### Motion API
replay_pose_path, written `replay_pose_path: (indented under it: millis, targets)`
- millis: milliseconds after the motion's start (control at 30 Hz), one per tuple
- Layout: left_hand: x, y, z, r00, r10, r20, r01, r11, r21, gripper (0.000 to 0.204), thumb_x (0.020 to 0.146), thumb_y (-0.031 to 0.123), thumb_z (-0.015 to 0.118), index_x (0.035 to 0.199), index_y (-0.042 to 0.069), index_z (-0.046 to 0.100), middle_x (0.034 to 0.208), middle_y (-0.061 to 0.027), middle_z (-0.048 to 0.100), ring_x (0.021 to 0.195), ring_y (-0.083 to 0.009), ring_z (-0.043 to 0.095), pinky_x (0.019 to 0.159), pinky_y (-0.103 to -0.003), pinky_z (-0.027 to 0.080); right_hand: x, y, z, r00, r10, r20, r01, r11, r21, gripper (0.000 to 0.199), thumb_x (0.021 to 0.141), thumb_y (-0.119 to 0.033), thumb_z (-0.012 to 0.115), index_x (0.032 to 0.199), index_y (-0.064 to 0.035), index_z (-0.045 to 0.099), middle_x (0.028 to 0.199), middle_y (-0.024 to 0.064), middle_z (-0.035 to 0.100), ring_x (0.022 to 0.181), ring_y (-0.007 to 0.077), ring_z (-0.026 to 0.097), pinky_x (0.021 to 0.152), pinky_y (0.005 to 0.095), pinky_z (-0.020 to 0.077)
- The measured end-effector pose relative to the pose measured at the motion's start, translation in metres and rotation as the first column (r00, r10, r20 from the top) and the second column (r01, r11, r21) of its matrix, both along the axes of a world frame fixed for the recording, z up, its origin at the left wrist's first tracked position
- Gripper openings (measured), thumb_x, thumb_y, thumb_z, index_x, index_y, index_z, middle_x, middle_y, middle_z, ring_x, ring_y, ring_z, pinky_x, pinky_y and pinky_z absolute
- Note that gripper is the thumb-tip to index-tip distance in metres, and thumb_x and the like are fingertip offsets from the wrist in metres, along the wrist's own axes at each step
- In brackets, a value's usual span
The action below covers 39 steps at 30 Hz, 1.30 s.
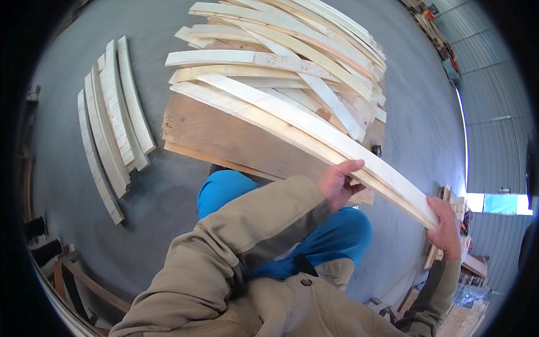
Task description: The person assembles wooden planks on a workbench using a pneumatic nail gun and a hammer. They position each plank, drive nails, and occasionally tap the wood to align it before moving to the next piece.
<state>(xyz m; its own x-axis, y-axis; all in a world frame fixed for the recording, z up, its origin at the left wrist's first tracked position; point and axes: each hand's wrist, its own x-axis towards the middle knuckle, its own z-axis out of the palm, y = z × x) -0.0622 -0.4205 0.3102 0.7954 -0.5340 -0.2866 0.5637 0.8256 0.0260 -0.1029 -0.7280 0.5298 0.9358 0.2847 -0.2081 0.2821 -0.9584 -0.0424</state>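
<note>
My left hand (339, 184) grips the near edge of long pale wooden boards (337, 140), its thumb lying along the side. At least two boards lie together, one on another. Around their right-hand end my right hand (444, 227) is closed. The far ends reach over the stack of boards (269, 53), where pale pieces lie crosswise in loose layers. Under that stack is a wide brown wooden sheet (224, 129), with its near edge in front of my knees. Whether the held boards rest on the sheet, I cannot tell.
Several boards (115, 112) lie side by side on the grey floor (168, 185) to the left. A small dark object (377, 150) sits at the sheet's right edge. More timber (469, 317) is piled at the lower right, near a corrugated wall (494, 112).
</note>
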Motion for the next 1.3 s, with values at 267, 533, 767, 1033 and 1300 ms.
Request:
replay_pose_path:
  millis: [267, 533, 767, 1033, 1300]
  targets:
    - [-0.005, 0.005, -0.012, 0.994, 0.012, 0.109, -0.021, 0.997, 0.077, 0.051, 0.097, 0.03, 0.077, 0.14, 0.01, 0.056, 0.137, -0.0081, 0.061, 0.129, -0.0216, 0.057, 0.114, -0.042, 0.048, 0.007, -0.013, -0.019, 0.985, -0.105, -0.136, 0.119, 0.988, 0.101, 0.073, 0.064, 0.001, 0.071, 0.137, -0.0035, 0.068, 0.13, 0.0217, 0.072, 0.121, 0.038, 0.069, 0.11, 0.0387, 0.0506]
    - [-0.004, -0.014, -0.028, 0.998, 0.006, -0.066, 0.009, 0.972, 0.233, 0.038, 0.098, 0.034, 0.078, 0.125, 0.013, 0.06, 0.114, -0.0048, 0.059, 0.103, -0.0195, 0.057, 0.099, -0.039, 0.052, 0.007, -0.02, -0.045, 0.927, -0.136, -0.349, 0.208, 0.962, 0.177, 0.067, 0.069, -0.001, 0.067, 0.136, -0.0018, 0.068, 0.123, 0.0191, 0.075, 0.113, 0.0322, 0.073, 0.103, 0.0363, 0.0536]
    - [0.001, -0.029, -0.051, 0.993, 0.021, -0.115, 0.015, 0.954, 0.299, 0.038, 0.098, 0.035, 0.079, 0.122, 0.012, 0.062, 0.114, -0.0051, 0.062, 0.103, -0.0201, 0.058, 0.09, -0.037, 0.049, 0.01, -0.029, -0.069, 0.868, -0.222, -0.444, 0.296, 0.949, 0.104, 0.064, 0.07, -0.002, 0.067, 0.134, -0.0023, 0.069, 0.119, 0.0191, 0.076, 0.11, 0.0316, 0.073, 0.1, 0.0366, 0.0545]
    - [0.006, -0.039, -0.067, 0.988, -0.013, -0.157, 0.075, 0.914, 0.398, 0.031, 0.092, 0.043, 0.083, 0.107, 0.019, 0.069, 0.102, 0.001, 0.067, 0.105, -0.0207, 0.066, 0.087, -0.04, 0.044, 0.004, -0.044, -0.096, 0.871, -0.226, -0.437, 0.261, 0.965, 0.022, 0.059, 0.076, 0.001, 0.065, 0.134, -0.007, 0.069, 0.115, 0.0196, 0.077, 0.104, 0.0378, 0.073, 0.094, 0.0407, 0.0557]
    - [0.009, -0.039, -0.076, 0.99, -0.006, -0.141, 0.058, 0.927, 0.371, 0.028, 0.093, 0.041, 0.084, 0.103, 0.019, 0.07, 0.097, 0.0019, 0.071, 0.1, -0.0194, 0.067, 0.087, -0.04, 0.049, -0.004, -0.052, -0.11, 0.918, -0.168, -0.358, 0.189, 0.982, 0.024, 0.054, 0.082, -0.001, 0.065, 0.134, -0.0115, 0.067, 0.116, 0.0189, 0.075, 0.107, 0.042, 0.07, 0.091, 0.0491, 0.0551]
